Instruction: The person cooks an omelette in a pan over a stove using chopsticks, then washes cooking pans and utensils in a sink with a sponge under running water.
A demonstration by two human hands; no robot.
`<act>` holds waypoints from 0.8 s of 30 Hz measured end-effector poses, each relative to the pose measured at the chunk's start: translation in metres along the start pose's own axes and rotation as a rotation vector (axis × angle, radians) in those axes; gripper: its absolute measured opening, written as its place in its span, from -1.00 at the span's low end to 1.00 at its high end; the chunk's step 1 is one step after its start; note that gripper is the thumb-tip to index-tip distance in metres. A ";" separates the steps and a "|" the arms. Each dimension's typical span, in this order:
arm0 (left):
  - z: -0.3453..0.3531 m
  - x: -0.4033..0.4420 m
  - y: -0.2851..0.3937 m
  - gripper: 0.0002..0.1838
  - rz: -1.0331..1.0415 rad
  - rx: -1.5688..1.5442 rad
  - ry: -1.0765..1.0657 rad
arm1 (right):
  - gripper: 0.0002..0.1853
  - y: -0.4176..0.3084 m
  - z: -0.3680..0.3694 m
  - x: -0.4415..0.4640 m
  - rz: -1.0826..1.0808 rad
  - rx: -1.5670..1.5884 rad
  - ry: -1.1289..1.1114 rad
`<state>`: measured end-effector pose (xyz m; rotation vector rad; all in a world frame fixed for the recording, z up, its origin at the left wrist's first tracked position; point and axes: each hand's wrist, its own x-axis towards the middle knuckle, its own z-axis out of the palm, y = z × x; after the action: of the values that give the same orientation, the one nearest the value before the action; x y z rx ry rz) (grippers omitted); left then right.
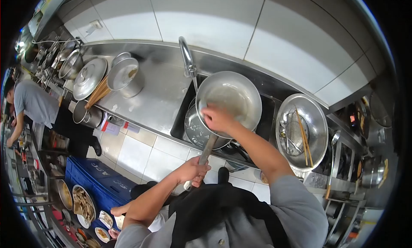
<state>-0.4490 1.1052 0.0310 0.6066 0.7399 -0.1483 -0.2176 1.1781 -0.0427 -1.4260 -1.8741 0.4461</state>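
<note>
A metal frying pan is held tilted over the dark sink, with cloudy liquid or wet residue inside. Its long handle points toward me, and my left hand is wrapped around it. My right hand is curled at the pan's left inner side, near the rim. Blur at its fingertips hides what they grip, if anything. Water runs from the curved faucet beside the pan's left edge. Below the pan, another wet pan lies partly covered in the sink.
Right of the sink, a metal basin holds chopsticks, spoons and a strainer. On the left counter stand a pot and a lid. Blue crates sit behind on the left. Another person bends over a far-left counter.
</note>
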 end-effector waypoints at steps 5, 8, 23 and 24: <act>-0.015 0.009 -0.024 -0.82 0.053 -0.130 -0.005 | -0.86 0.019 -0.034 -0.042 0.318 -0.058 -0.657; -0.017 0.004 -0.025 -0.79 0.043 -0.200 0.023 | -0.79 0.043 -0.056 -0.047 0.371 -0.507 -0.663; -0.034 -0.009 -0.020 -0.80 0.002 -0.241 -0.025 | -0.92 0.059 0.014 -0.035 0.272 -0.093 -0.658; -0.037 -0.011 -0.022 -0.81 0.003 -0.251 -0.044 | -0.92 0.073 0.008 -0.038 0.341 -0.186 -0.525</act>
<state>-0.4863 1.1070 0.0072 0.3646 0.7021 -0.0646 -0.1688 1.1680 -0.1086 -1.9044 -2.1167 0.9032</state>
